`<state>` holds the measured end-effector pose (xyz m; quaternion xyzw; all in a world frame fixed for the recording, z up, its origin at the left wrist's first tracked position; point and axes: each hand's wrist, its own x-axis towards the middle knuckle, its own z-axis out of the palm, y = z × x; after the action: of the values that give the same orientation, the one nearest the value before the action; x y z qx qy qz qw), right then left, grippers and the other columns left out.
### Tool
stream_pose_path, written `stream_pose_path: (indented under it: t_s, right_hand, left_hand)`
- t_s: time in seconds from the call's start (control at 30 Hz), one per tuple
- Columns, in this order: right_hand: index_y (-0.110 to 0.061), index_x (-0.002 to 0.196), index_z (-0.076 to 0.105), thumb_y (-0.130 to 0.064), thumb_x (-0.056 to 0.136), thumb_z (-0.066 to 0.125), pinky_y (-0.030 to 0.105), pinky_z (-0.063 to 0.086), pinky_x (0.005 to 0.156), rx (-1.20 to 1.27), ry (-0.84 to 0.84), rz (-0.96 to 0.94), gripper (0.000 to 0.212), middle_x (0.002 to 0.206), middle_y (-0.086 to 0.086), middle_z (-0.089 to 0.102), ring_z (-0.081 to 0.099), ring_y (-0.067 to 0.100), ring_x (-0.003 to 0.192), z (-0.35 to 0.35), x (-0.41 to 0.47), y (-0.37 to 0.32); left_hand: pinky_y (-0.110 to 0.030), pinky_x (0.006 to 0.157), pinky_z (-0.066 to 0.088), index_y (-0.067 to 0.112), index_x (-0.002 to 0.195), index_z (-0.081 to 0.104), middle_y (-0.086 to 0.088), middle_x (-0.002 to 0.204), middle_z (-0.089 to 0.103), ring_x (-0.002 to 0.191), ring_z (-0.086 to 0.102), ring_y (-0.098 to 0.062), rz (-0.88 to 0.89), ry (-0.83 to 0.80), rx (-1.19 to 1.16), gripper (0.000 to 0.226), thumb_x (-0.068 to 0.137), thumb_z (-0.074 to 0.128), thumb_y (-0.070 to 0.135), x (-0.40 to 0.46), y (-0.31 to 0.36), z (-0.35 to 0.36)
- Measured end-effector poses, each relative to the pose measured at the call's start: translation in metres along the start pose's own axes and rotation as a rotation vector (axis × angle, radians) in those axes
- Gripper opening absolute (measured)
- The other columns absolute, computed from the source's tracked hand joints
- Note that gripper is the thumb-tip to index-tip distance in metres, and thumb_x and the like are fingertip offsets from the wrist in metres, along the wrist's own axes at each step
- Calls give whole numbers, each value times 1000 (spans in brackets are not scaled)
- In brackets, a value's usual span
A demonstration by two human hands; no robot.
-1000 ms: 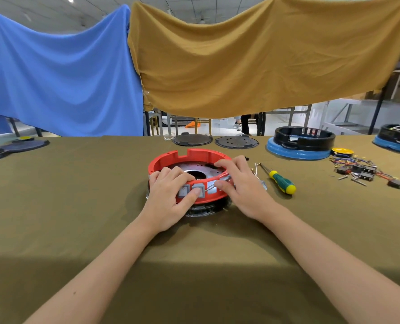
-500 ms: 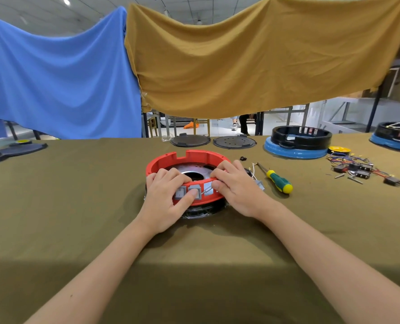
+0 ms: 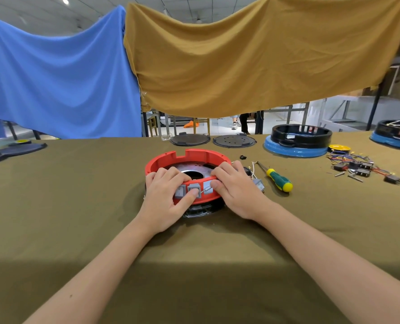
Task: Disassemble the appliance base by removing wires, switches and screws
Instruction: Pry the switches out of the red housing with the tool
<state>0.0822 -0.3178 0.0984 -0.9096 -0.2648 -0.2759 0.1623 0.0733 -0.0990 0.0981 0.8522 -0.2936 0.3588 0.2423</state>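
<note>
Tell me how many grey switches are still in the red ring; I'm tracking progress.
3 visible: one by the left hand, one under its thumb, one by the right hand. More may be hidden.

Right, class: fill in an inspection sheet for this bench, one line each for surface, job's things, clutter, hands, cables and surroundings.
Surface: table under an olive cloth.
Job's things: red appliance base at centre, grey switches still in its near wall; green and yellow screwdriver lying to its right.
Clutter: two dark discs behind the base; blue and black base at right; loose removed switches and screws.
Hands: left hand grips the base's rim, thumb on a switch; right hand grips the rim, thumb beside the switches.
Cables: coloured wires tangled at right.
Surroundings: blue drape and mustard drape hung behind.
</note>
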Motion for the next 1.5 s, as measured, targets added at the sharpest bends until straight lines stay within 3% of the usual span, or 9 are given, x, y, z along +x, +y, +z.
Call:
stream_pose_path:
  t_s: [0.23, 0.4, 0.57, 0.8, 0.9, 1.13, 1.27, 1.37, 1.5]
  right_hand:
    - [-25, 94, 46, -37, 107, 33, 30, 31, 85, 6, 48, 2, 22, 92, -7, 46, 36, 18, 90, 4, 5, -3]
    - [-19, 114, 56, -44, 105, 33, 30, 37, 90, 10, 27, 37, 35, 110, -5, 50, 33, 14, 102, 5, -1, 0]
    - [-21, 133, 51, -51, 103, 34, 27, 36, 93, -41, 6, 14, 46, 129, -2, 48, 32, 13, 113, 6, -2, 5]
    - [-20, 120, 51, -58, 100, 22, 31, 37, 88, -72, -14, 12, 51, 115, -5, 47, 31, 12, 102, 8, 4, 8]
    - [-20, 116, 52, -56, 101, 26, 32, 39, 87, -81, -16, 12, 46, 112, -5, 48, 34, 14, 101, 7, 6, 6]
    - [-16, 130, 49, -52, 101, 38, 33, 42, 95, -37, 61, 57, 48, 130, 4, 43, 40, 20, 115, 3, -2, -1]
    - [-8, 113, 56, -55, 97, 41, 32, 45, 80, -115, 219, -1, 52, 112, 9, 51, 47, 23, 99, -2, -3, -8]
    - [-10, 106, 50, -50, 98, 48, 32, 46, 78, -35, 158, 36, 40, 103, 2, 44, 44, 17, 93, 0, -4, -6]
    - [-10, 121, 45, -49, 101, 42, 30, 45, 84, 56, 106, 24, 44, 118, 5, 36, 45, 18, 101, 4, 1, -1]
  left_hand:
    - [-31, 93, 28, 21, 103, 67, 12, 97, 55, 93, 46, -10, 3, -9, 9, 48, 90, 42, 59, 0, -1, 1]
    - [-31, 90, 27, 21, 102, 67, 13, 94, 54, 90, 46, -9, 0, 1, 8, 45, 91, 42, 57, 0, -1, 1]
    - [-30, 90, 26, 20, 101, 68, 12, 94, 56, 90, 47, -10, 5, 16, 16, 44, 91, 43, 55, 0, 0, 0]
    - [-33, 93, 27, 21, 104, 67, 11, 96, 54, 93, 43, -9, -3, -2, 25, 47, 90, 41, 58, 1, 0, 2]
    - [-35, 94, 28, 21, 104, 67, 10, 97, 55, 94, 44, -10, -5, -9, 30, 47, 90, 41, 58, 0, -1, 2]
    - [-37, 94, 31, 21, 105, 65, 13, 98, 53, 94, 46, -10, 0, -14, 14, 41, 90, 44, 54, -1, -2, 1]
    - [-39, 94, 32, 20, 105, 65, 12, 98, 54, 94, 47, -11, 4, -19, 22, 40, 89, 45, 51, -1, -1, 0]
    - [-35, 93, 30, 20, 105, 65, 13, 98, 52, 94, 46, -10, 9, -15, 18, 42, 88, 44, 52, -1, 0, 1]
    - [-33, 92, 27, 21, 105, 65, 13, 97, 51, 93, 43, -9, 12, -18, 24, 43, 88, 43, 54, 0, 0, 2]
